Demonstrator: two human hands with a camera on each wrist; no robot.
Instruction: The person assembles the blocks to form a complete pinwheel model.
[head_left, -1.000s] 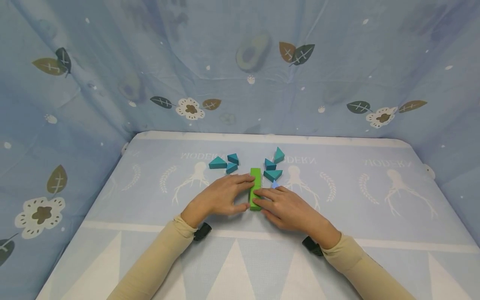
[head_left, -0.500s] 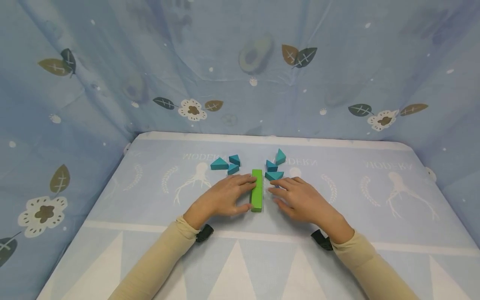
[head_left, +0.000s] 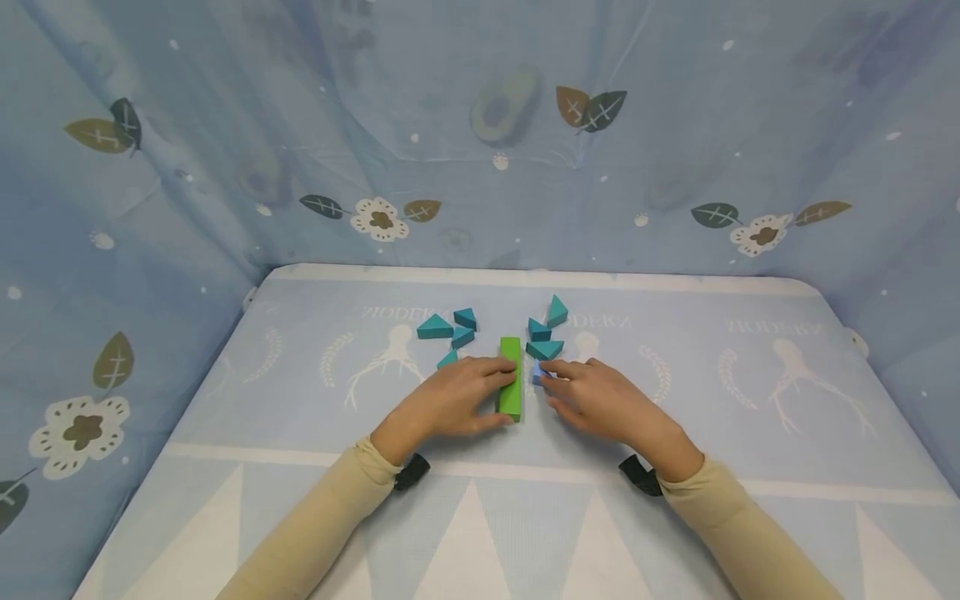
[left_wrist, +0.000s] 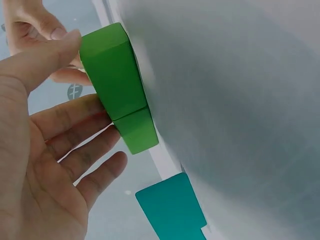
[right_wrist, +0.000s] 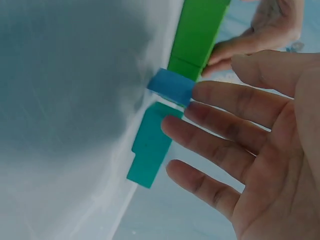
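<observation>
Two bright green rectangular blocks [head_left: 510, 379] lie end to end in one line on the table, pointing away from me. From their left side, my left hand [head_left: 461, 396] touches them, its thumb by the near end and its fingers only slightly bent over the top. My right hand [head_left: 592, 398] is on the other side, with loosely extended fingers. Its index and middle fingertips meet a small blue block [right_wrist: 172, 86] beside the green row, while the thumb stays apart. Just beyond the blue block is a teal triangular block [head_left: 545, 349].
Behind my left hand sit several teal and dark teal triangular blocks [head_left: 435, 327], one partly covered by the hand. A dark teal block [head_left: 538, 330] and another teal triangle [head_left: 557, 312] lie at the back right. A patterned blue curtain [head_left: 480, 142] rises behind the table.
My right hand has come off the green blocks and shifted right to the blue block. My left thumb has moved slightly right, and a teal triangle behind that hand now shows.
</observation>
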